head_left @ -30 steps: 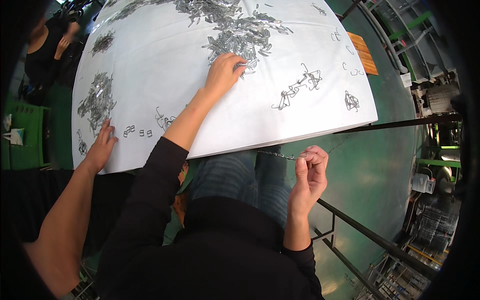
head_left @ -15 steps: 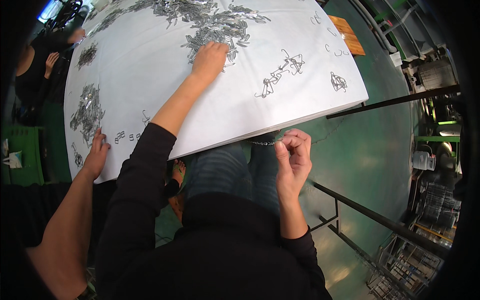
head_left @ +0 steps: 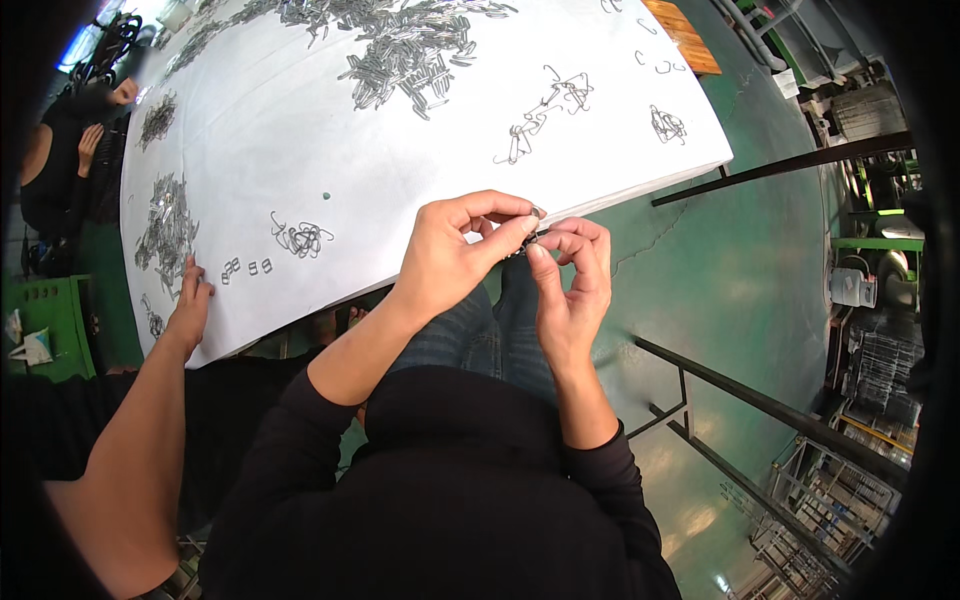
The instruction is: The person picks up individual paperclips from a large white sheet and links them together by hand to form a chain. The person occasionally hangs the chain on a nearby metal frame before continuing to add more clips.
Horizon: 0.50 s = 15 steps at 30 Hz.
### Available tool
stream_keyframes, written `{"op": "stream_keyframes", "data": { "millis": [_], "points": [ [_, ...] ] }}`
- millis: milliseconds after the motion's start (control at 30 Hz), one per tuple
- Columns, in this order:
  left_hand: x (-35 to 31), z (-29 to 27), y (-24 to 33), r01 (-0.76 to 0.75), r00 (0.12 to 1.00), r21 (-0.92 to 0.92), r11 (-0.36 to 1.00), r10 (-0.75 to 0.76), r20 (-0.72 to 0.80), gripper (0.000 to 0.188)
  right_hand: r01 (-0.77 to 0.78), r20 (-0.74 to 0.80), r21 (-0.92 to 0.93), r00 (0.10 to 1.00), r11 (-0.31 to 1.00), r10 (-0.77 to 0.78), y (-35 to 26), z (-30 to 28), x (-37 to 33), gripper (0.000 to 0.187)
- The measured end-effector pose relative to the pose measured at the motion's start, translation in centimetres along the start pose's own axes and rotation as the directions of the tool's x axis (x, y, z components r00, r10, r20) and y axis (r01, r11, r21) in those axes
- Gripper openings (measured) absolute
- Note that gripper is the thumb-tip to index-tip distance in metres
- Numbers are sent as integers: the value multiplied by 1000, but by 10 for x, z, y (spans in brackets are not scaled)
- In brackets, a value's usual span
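Note:
My left hand (head_left: 450, 250) and my right hand (head_left: 575, 275) meet just over the table's near edge, fingertips almost touching. The left pinches a small metal link (head_left: 536, 213), mostly hidden by the fingers. Thumb and forefinger of the right are closed on a thin metal chain (head_left: 520, 250), of which only a short dark bit shows. Beyond them, a heap of loose elongated wire links (head_left: 405, 65) lies on the white-covered table (head_left: 400, 165). To its right are a loose string of bent wire hooks (head_left: 545, 115) and a small tangle of them (head_left: 668, 125).
At the left, another person's hand (head_left: 188, 310) rests by a second pile of links (head_left: 167, 225). A hook tangle (head_left: 300, 237) lies near that side. Further people sit at the far left. Dark metal bars (head_left: 770, 425) and a wooden stool (head_left: 683, 38) stand to the right.
My left hand has come back from the link heap to my right hand, now pinching a link. My right hand has shifted slightly left and up.

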<state>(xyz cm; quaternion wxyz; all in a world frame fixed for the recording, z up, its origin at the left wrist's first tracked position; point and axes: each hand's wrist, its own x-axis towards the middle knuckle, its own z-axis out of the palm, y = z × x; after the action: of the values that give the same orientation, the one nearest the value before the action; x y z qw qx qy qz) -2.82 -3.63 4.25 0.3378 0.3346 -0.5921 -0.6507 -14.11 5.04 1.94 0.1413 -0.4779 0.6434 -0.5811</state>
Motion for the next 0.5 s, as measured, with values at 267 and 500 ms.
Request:
{"op": "stream_keyframes", "data": {
  "millis": [267,500],
  "points": [
    [-8,4,-6,-286,953,154,946,298,-58,12,-52,54,0,997,999,52,1,-5,0,11],
    [-20,2,-9,-271,958,194,943,284,-41,15,-199,162,-233,957,952,240,57,-2,69,15]
  ]
}}
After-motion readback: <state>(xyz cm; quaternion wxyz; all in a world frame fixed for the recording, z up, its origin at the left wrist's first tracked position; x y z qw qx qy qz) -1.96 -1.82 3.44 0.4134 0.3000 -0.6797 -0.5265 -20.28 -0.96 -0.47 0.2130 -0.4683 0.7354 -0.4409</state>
